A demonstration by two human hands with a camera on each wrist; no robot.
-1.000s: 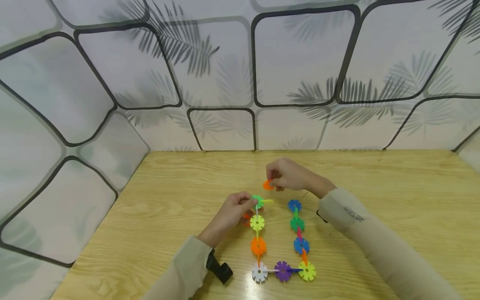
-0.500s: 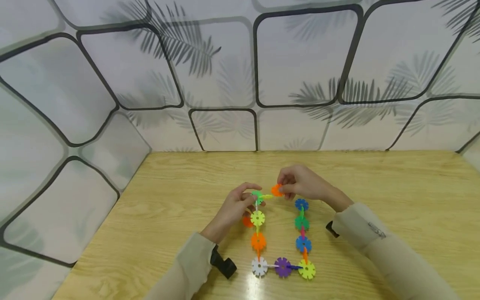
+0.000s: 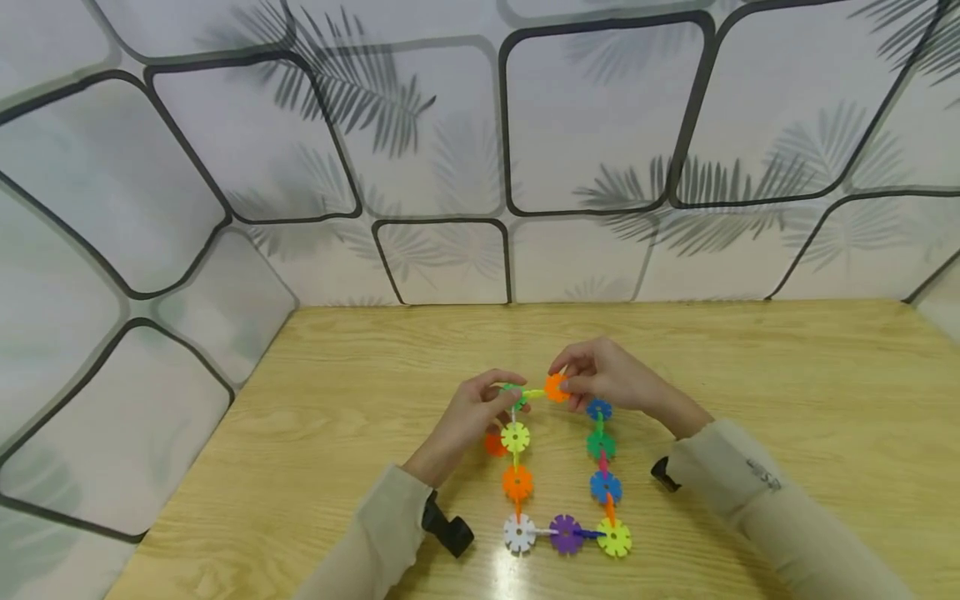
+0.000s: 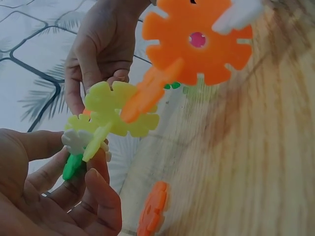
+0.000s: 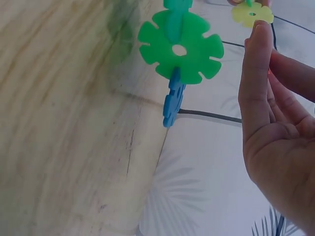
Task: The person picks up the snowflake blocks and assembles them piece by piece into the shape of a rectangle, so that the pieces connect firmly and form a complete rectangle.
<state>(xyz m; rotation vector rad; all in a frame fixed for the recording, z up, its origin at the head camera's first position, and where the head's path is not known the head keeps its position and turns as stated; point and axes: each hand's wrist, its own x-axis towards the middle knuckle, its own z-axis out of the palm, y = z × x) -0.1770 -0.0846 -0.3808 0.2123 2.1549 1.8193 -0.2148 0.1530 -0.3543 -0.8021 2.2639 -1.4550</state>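
Note:
A chain of notched plastic snowflake discs makes a U shape on the wooden table, with a purple disc (image 3: 566, 534) in its near side. My left hand (image 3: 474, 417) pinches the green disc (image 4: 73, 167) at the chain's far left end. From that disc a yellow disc (image 3: 534, 393) points right, seen edge-on. My right hand (image 3: 611, 379) pinches an orange disc (image 3: 557, 387) right at the yellow disc's edge. Just below the right hand lies the blue disc (image 3: 599, 410) that ends the chain's right side; the right wrist view shows it under a green disc (image 5: 181, 46).
A loose orange-red disc (image 3: 495, 444) lies on the table (image 3: 360, 375) beside the left hand. Behind the table stands a pale patterned backdrop (image 3: 450, 258), which also runs along the left side. A black wrist camera (image 3: 450, 533) sits near the chain's lower left corner.
The right hand has brought the orange disc down and slightly right, up to the yellow disc. The left hand keeps its pinch on the green disc, barely moving.

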